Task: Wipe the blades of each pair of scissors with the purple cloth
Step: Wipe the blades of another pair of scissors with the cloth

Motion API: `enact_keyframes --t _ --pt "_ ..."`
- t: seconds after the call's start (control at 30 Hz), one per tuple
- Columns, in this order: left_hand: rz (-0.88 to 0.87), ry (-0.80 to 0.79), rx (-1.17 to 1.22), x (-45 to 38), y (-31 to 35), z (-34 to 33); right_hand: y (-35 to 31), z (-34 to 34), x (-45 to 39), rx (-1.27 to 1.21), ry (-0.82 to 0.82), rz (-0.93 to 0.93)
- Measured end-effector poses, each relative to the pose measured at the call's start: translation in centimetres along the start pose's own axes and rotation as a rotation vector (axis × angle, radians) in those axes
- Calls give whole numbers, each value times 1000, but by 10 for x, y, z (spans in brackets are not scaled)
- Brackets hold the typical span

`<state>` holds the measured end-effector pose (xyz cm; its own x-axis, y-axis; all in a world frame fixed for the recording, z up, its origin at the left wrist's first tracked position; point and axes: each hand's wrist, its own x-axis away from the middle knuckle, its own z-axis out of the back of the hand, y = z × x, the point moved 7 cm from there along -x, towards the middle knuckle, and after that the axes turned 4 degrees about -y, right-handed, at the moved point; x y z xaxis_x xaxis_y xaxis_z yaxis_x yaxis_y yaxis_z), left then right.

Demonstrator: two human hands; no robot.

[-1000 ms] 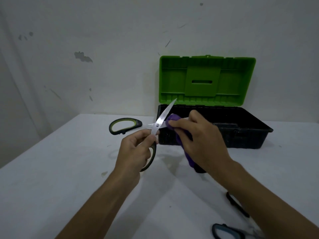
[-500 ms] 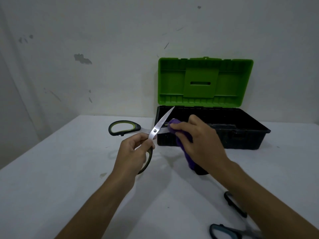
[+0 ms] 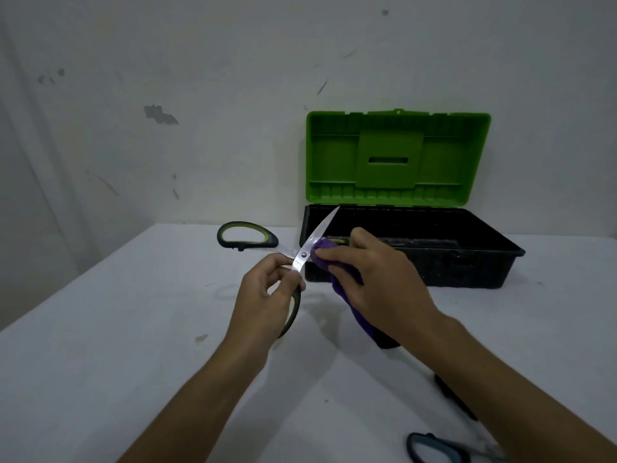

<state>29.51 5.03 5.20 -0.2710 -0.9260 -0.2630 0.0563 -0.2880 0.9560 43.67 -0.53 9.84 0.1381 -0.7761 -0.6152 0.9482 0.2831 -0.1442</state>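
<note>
A pair of scissors with black-and-green handles [image 3: 247,236] is held spread wide above the white table. My left hand [image 3: 267,295] grips its lower handle close to the pivot. One bare blade [image 3: 320,230] points up and to the right. My right hand [image 3: 377,282] presses the purple cloth [image 3: 347,295] around the other blade, right beside the pivot, so that blade is hidden. The cloth's tail hangs down under my right palm.
A black toolbox [image 3: 467,262] with its green lid [image 3: 397,158] raised stands behind my hands, against the wall. A second pair of scissors with blue-grey handles [image 3: 434,449] lies at the table's near right, and a black handle [image 3: 454,399] shows beside my right forearm.
My right hand has slid the cloth along the blade toward the pivot. The scissors have tilted slightly, and my left hand keeps the same grip.
</note>
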Motion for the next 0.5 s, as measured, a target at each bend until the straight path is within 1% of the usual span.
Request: enact_keyframes --t 0.1,0.2,0.33,0.43,0.5 --pt "18 2 18 1 -2 -3 -9 -2 2 36 -4 5" --pt "12 12 39 1 0 -1 -24 -10 5 9 -19 39" --pt "37 -1 54 0 -1 0 -11 -5 1 -23 7 -22" --pt "20 -31 -18 1 0 -1 7 13 -3 16 71 -90" --pt "-9 -62 -105 2 0 -5 11 26 -7 33 93 -75"
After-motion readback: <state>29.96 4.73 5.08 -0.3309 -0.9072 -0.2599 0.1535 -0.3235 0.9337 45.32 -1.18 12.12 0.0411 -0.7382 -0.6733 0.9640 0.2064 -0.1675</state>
